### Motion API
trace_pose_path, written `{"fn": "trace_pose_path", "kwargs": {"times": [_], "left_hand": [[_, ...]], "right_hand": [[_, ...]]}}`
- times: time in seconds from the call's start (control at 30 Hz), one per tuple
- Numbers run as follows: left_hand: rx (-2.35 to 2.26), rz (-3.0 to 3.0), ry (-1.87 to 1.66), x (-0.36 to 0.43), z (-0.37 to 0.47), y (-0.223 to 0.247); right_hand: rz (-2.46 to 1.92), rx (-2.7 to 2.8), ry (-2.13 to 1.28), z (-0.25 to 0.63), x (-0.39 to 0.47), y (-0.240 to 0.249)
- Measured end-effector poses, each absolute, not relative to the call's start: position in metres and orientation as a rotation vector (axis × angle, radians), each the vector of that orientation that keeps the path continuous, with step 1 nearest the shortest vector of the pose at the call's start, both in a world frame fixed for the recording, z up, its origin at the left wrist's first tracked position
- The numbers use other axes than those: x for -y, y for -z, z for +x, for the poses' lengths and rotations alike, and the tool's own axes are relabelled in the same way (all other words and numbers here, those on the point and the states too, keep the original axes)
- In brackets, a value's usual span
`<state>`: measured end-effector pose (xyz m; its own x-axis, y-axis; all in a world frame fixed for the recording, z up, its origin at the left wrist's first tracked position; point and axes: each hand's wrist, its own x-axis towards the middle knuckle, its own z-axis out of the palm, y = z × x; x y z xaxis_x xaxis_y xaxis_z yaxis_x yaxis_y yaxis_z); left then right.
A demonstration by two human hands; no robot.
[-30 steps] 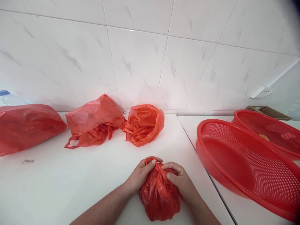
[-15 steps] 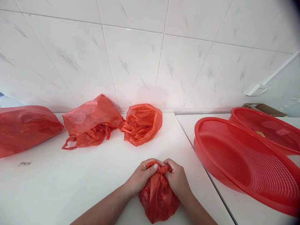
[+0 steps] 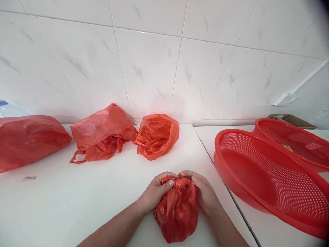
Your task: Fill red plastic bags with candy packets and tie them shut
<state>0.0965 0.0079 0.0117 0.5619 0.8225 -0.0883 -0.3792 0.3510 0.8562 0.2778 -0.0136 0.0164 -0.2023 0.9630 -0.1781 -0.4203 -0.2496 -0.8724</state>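
Observation:
A filled red plastic bag (image 3: 177, 216) rests on the white table close to me, its gathered top pointing away from me. On its left side my left hand (image 3: 158, 192) pinches the bunched top between thumb and fingers. My right hand (image 3: 204, 192) lies along the bag's right side, fingers stretched toward the top and touching it; its thumb is hidden. What is inside the bag cannot be made out.
Along the tiled wall lie a full red bag (image 3: 31, 142), a crumpled red bag (image 3: 102, 130) and an opened red bag (image 3: 159, 135). On the right stand two red baskets (image 3: 246, 171), (image 3: 295, 137) before a cardboard box (image 3: 293, 120).
My right hand has loosened from the bag's top and moved slightly right, its fingers straightening. The right part of the bag's top has spread. My left hand keeps its pinch.

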Motion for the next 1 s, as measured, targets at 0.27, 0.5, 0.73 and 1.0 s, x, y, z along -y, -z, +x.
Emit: {"fn": "trace_pose_path", "kwargs": {"times": [0.27,0.5,0.73,1.0], "left_hand": [[-0.626,0.835,-1.037,-0.011,0.097,-0.007],[-0.616,0.702,-1.126,-0.028,0.081,-0.007],[-0.557,0.548,-1.139,-0.037,0.071,-0.005],[-0.523,0.637,-1.16,-0.037,0.067,-0.005]], "right_hand": [[-1.148,0.812,-1.386,0.291,0.005,-0.012],[-1.504,0.927,-0.917,0.309,-0.006,-0.003],[-1.704,0.979,-0.629,0.317,-0.013,0.003],[-1.702,1.0,-0.638,0.321,-0.01,-0.003]]}}
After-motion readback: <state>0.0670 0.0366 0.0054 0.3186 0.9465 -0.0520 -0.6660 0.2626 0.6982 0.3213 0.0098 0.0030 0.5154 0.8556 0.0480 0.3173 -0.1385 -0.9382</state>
